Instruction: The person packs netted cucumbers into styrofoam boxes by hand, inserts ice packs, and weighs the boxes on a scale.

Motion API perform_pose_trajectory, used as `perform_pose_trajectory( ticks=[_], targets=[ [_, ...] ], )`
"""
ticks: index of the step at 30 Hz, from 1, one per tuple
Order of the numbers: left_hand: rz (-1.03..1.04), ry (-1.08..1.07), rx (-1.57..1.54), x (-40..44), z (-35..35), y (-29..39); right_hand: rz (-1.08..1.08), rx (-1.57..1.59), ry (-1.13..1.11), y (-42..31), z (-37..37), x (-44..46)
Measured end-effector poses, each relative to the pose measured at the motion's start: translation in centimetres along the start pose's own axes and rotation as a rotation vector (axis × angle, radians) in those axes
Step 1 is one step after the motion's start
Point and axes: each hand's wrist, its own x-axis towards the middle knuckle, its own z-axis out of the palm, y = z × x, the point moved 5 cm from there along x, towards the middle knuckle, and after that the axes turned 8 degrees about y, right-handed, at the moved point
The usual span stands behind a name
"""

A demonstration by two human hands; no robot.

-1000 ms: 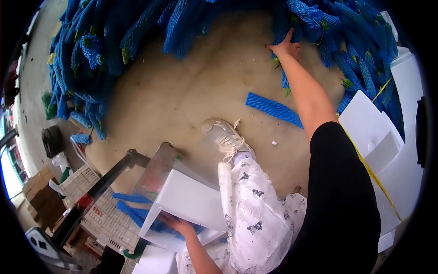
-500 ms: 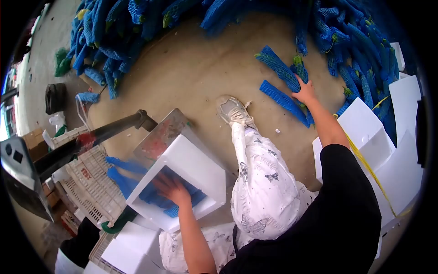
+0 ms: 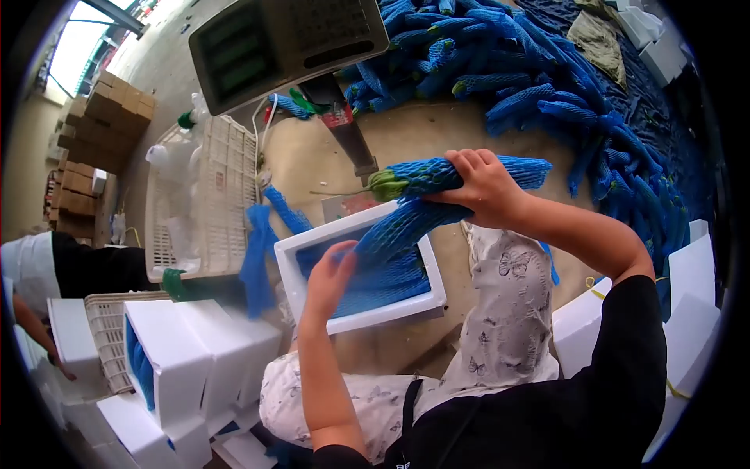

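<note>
My right hand is closed around two long green vegetables in blue mesh sleeves above a white foam box. The upper sleeved vegetable shows a green stem end at the left; the lower sleeved vegetable slants down toward my left hand. My left hand, somewhat blurred, has its fingers at the lower one's end, over the box's left side. The foam box is tilted in view, with several blue-sleeved vegetables lying inside.
A scale display on a post stands beyond the box. Heaped blue-sleeved vegetables curve around the back and right. A white plastic crate and stacked foam boxes are at left, near another person's arm. More foam pieces lie right.
My right hand has lifted the sleeved vegetables off the floor covering and brought them over the box. My left hand has come up from inside the box. The view has turned left.
</note>
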Motion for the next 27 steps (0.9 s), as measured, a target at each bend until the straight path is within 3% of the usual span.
perform_pose_trajectory(
  ticks=[1,2,4,5,7,9,10,12,13,14,16,18,20,22,24,26,27],
  targets=[
    [-0.068,-0.185,0.250,-0.3,0.5,-1.0,-0.105,0.002,-0.043,-2.3,0.2,1.9],
    [0.035,-0.320,0.296,-0.7,0.9,-1.4,-0.221,-0.077,-0.082,-4.4,0.5,3.3],
    [0.099,-0.312,0.112,-1.5,0.8,-3.0,-0.386,-0.111,-0.029,-8.0,2.0,4.6],
    [0.089,-0.339,0.184,-1.9,0.4,-4.3,-0.364,-0.033,-0.169,-9.1,2.2,5.2],
    [0.160,-0.147,0.146,-3.1,-1.6,-6.1,-0.289,0.184,-0.350,-10.2,3.1,5.2],
    [0.229,0.116,0.380,-3.8,-5.0,-5.7,-0.103,0.467,-0.399,-9.6,4.6,5.0],
    [0.394,0.203,0.476,-3.7,-6.3,-6.3,0.026,0.544,-0.415,-9.2,5.2,5.1],
    [0.342,0.166,0.535,-2.9,-6.3,-9.6,0.246,0.712,-0.165,-8.2,6.1,6.1],
    [0.451,0.139,0.622,-3.3,-5.3,-10.4,0.171,0.674,-0.028,-8.2,5.9,7.1],
    [0.565,0.110,0.708,-3.5,-4.0,-10.7,0.173,0.681,-0.038,-9.2,5.8,8.6],
    [0.619,0.043,0.765,-3.3,-2.8,-10.9,0.027,0.630,0.126,-12.2,4.8,11.8],
    [0.579,0.060,0.665,-2.6,-3.4,-10.1,-0.004,0.657,0.077,-15.4,5.8,14.2],
    [0.574,0.000,0.618,-2.7,-2.6,-10.6,0.066,0.899,0.072,-17.5,7.6,14.9],
    [0.325,-0.120,0.592,-2.7,-2.3,-13.4,0.142,1.061,-0.126,-18.6,10.2,13.6],
    [0.340,-0.135,0.559,-1.9,-2.9,-13.5,0.145,1.114,-0.305,-18.6,14.1,10.7],
    [0.354,-0.190,0.577,-2.0,-2.0,-12.5,0.285,1.053,-0.687,-17.7,19.0,6.5],
    [0.431,-0.093,0.590,-2.4,-1.9,-11.7,0.256,1.047,-0.684,-17.7,19.6,6.7]
  ],
)
